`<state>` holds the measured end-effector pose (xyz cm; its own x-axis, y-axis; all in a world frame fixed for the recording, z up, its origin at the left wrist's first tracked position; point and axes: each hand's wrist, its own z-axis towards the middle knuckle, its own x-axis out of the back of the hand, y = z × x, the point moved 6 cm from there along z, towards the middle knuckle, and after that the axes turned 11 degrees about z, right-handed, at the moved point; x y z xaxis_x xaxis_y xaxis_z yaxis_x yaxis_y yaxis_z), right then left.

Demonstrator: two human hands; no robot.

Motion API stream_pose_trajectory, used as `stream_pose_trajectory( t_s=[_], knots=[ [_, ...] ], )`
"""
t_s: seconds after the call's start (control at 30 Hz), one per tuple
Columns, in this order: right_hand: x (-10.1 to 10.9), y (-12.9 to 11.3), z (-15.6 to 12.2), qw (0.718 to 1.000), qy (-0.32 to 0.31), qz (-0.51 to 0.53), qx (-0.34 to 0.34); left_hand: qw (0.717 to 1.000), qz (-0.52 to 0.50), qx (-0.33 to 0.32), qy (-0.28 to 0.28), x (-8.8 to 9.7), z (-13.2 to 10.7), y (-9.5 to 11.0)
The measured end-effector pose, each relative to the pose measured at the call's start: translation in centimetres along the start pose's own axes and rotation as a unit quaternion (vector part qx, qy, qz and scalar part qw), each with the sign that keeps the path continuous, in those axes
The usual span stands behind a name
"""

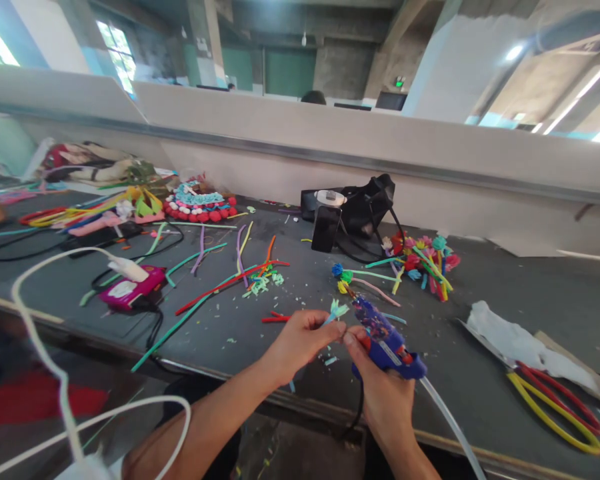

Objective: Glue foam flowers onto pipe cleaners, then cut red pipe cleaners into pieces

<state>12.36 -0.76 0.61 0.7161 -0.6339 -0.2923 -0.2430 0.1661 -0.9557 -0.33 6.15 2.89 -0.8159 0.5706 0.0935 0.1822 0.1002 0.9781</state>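
Far left: white cable [35, 333] loops up from the bottom edge toward a pink glue gun [130, 290] lying on the dark grey surface [530, 293], with a white plug on top of it. Behind it, at the back, is a heap of mixed pipe cleaners [80, 213]. Just right of the heap is a round piece ringed with red pom-poms [197, 203].

Centre-left: loose stems [215, 287] in green, red, orange and purple are scattered flat, with pale green trimmings [263, 283] among them.

Centre, near edge: left grip [300, 340] is clenched, thumb and fingertips pinching a small pale blue-green flower piece [337, 310], held just above the surface. Right grip [380, 387] is wrapped around the handle of a blue glue gun [385, 340]. The nozzle is tilted up-left and ends right beside the flower piece; can't tell if it touches. A pale translucent rod [450, 420] runs from the gun's back down to the right.

Behind the hands: a short stem with blue, green and yellow heads [343, 275] lies flat. Further back a dark phone [326, 228] stands upright against a black bag [365, 207].

Right of the bag: a bunch of finished multicolour flowers [423, 260] lies on its side.

Far right: crumpled white sheet [520, 347], with yellow and red loops [555, 407] just beside it at the near edge.
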Motion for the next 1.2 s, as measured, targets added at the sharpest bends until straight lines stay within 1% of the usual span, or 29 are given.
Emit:
stream_pose_trajectory(
  t_s=[0.07,0.17,0.23,0.3,0.37,0.47,0.57,0.63,0.7,0.77,0.83,0.97,1.03,1.13,1.2],
  knots=[
    [-0.2,-0.2,0.1,1.0,-0.009,0.006,0.001,1.0,-0.005,-0.01,-0.001,-0.1,0.0,0.1],
    [-0.4,-0.9,0.7,0.998,-0.021,0.05,0.011,1.0,0.002,-0.024,0.009,0.0,0.0,0.3],
    [-0.1,-1.6,1.3,0.996,-0.006,0.089,0.024,0.999,0.005,-0.023,0.03,0.4,0.0,0.3],
    [0.2,-1.9,1.8,0.994,0.013,0.103,0.034,0.998,0.009,-0.024,0.049,0.8,0.1,0.2],
    [0.3,-1.7,1.9,0.995,0.013,0.092,0.033,0.997,0.025,-0.034,0.059,0.9,0.1,0.1],
    [0.2,-0.6,1.4,0.998,-0.005,0.058,0.007,0.993,0.064,-0.069,0.067,0.7,0.2,0.1],
    [0.2,0.4,0.8,0.999,-0.003,0.034,-0.011,0.989,0.099,-0.085,0.064,0.4,0.2,0.0],
    [0.3,0.6,0.7,0.999,0.0,0.043,-0.008,0.988,0.115,-0.08,0.059,0.2,0.1,-0.1],
    [0.2,0.5,0.7,0.998,-0.01,0.067,-0.009,0.988,0.125,-0.077,0.054,0.1,0.1,-0.1],
    [0.1,0.2,0.9,0.996,-0.02,0.089,-0.019,0.988,0.125,-0.078,0.048,-0.1,0.2,-0.2],
    [0.2,-0.3,1.2,0.993,-0.016,0.111,-0.023,0.99,0.116,-0.071,0.044,-0.1,0.2,-0.4],
    [0.8,-1.8,1.9,0.989,0.021,0.146,0.007,0.989,0.115,-0.069,0.058,0.1,0.1,-0.3],
    [0.9,-2.4,2.0,0.989,0.029,0.144,0.019,0.989,0.114,-0.074,0.053,-0.1,0.0,0.0],
    [0.8,-2.5,1.9,0.99,0.014,0.136,0.017,0.994,0.085,-0.062,0.037,-0.4,-0.4,0.2],
    [0.7,-2.3,1.8,0.992,0.006,0.129,0.018,0.994,0.089,-0.06,0.037,-0.5,-0.6,0.3]
  ],
)
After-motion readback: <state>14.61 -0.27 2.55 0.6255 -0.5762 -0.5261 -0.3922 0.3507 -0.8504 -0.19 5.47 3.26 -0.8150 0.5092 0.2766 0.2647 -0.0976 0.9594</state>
